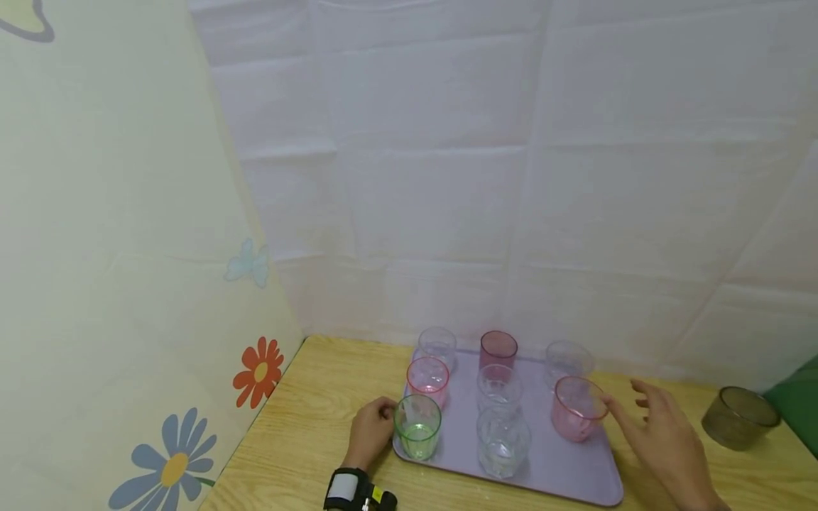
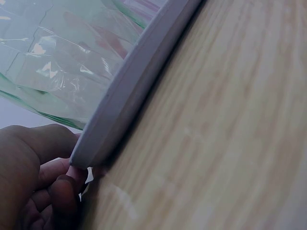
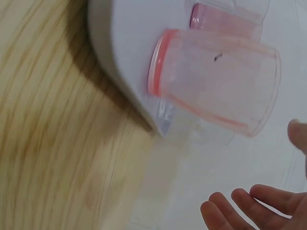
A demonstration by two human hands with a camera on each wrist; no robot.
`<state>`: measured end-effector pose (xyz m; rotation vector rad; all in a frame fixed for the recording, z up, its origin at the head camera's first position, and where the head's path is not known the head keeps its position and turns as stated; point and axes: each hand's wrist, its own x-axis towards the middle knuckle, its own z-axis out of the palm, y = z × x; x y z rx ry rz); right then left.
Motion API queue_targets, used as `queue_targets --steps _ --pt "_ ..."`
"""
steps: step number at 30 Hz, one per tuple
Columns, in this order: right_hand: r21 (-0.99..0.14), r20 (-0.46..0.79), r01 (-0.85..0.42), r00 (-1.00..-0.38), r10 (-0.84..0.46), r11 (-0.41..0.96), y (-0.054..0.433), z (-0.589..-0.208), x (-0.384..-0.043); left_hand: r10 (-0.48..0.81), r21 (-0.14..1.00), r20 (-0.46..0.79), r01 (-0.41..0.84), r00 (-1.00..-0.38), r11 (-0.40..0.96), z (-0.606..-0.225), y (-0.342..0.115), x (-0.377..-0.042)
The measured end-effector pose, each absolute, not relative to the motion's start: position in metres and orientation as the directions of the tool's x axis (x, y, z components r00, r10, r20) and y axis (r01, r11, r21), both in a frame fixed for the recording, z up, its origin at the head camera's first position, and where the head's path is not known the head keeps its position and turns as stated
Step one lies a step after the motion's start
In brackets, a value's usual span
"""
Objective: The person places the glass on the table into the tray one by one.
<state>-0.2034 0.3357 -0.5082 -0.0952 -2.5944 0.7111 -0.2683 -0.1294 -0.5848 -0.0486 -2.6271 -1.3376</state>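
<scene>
My left hand (image 1: pixel 372 430) is at the left edge of a lilac tray (image 1: pixel 456 433). In the left wrist view, its curled fingers (image 2: pixel 64 189) pinch the tray's rim, some reaching under it. A clear green cup (image 1: pixel 418 429) stands upright on the tray right beside that hand. My right hand (image 1: pixel 664 443) is held open at the tray's right side, thumb and fingers spread. Nearest to it is a pink cup (image 1: pixel 576 411), upright on the tray. The right wrist view shows a gap between this pink cup (image 3: pixel 216 79) and the fingers (image 3: pixel 261 208).
On the tray also stand a second pink cup (image 1: pixel 427 387), a dark red cup (image 1: pixel 498 353) and several clear cups (image 1: pixel 503 443). Off the tray, a brown cup (image 1: pixel 740 419) is on the wooden table (image 1: pixel 300 454) at far right. White sheeting (image 1: pixel 415 213) hangs behind.
</scene>
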Motion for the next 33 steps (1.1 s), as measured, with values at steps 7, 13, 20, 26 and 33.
queue_targets --steps 7,13,20,26,33 --pt "-0.489 0.401 -0.033 -0.896 0.191 0.872 0.353 -0.505 -0.204 -0.062 0.798 0.185 0.113 -0.981 0.591 -0.585 -0.13 -0.269" --pt "-0.468 0.407 -0.015 -0.891 0.2 0.884 0.367 -0.505 -0.205 -0.064 0.794 0.196 0.12 -0.978 0.596 -0.586 -0.13 -0.269" --pt "-0.45 0.434 -0.005 -0.875 0.214 0.893 0.384 -0.509 -0.205 -0.068 0.787 0.211 0.128 -0.975 0.603 -0.587 -0.13 -0.27" --pt "-0.429 0.432 0.038 -0.869 0.241 0.903 0.394 -0.51 -0.207 -0.069 0.788 0.201 0.119 -0.977 0.604 -0.586 -0.129 -0.269" --pt "-0.417 0.412 0.079 -0.871 0.266 0.905 0.405 -0.51 -0.208 -0.067 0.798 0.188 0.112 -0.98 0.592 -0.584 -0.129 -0.268"
